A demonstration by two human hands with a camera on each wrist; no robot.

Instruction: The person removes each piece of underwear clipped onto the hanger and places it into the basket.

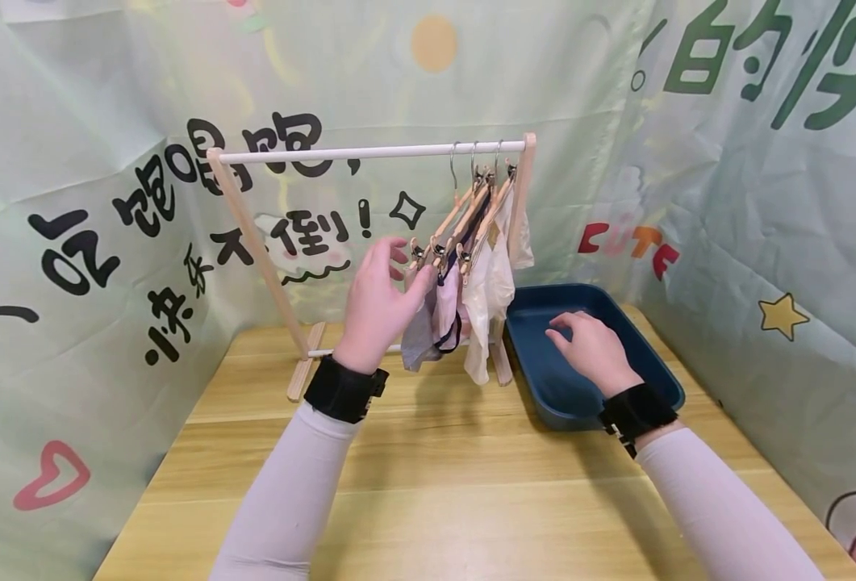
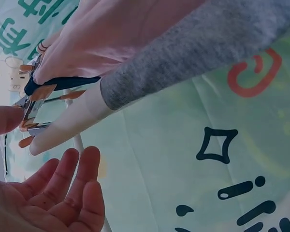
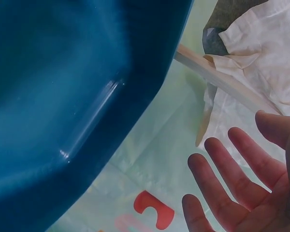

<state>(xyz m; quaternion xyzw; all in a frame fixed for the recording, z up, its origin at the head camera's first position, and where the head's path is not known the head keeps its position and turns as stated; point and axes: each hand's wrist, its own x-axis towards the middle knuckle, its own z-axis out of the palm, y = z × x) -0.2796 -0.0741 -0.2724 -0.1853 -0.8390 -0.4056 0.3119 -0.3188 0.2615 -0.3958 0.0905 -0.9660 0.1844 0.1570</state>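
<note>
Left hand (image 1: 378,311): raised beside the hanging clothes (image 1: 491,282), thumb and fingers parted and loosely curved, gripping nothing; thumb contact with a hanger clip (image 1: 416,250) unclear. Right hand (image 1: 593,351): near the blue bin (image 1: 544,363), fingers relaxed and spread, holding nothing. Bin sits toward the counter's (image 1: 435,500) far right corner, inner floor visible. Clothes hang at the right end of the rack (image 1: 369,152), near the counter's far edge.

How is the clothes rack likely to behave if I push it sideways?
The clothes rack looks light for its size, given its slender build. Its right end is probably heavier, since the clothes bunch there. The hangers may swing or slide, hooked over the smooth-looking top rail.
</note>
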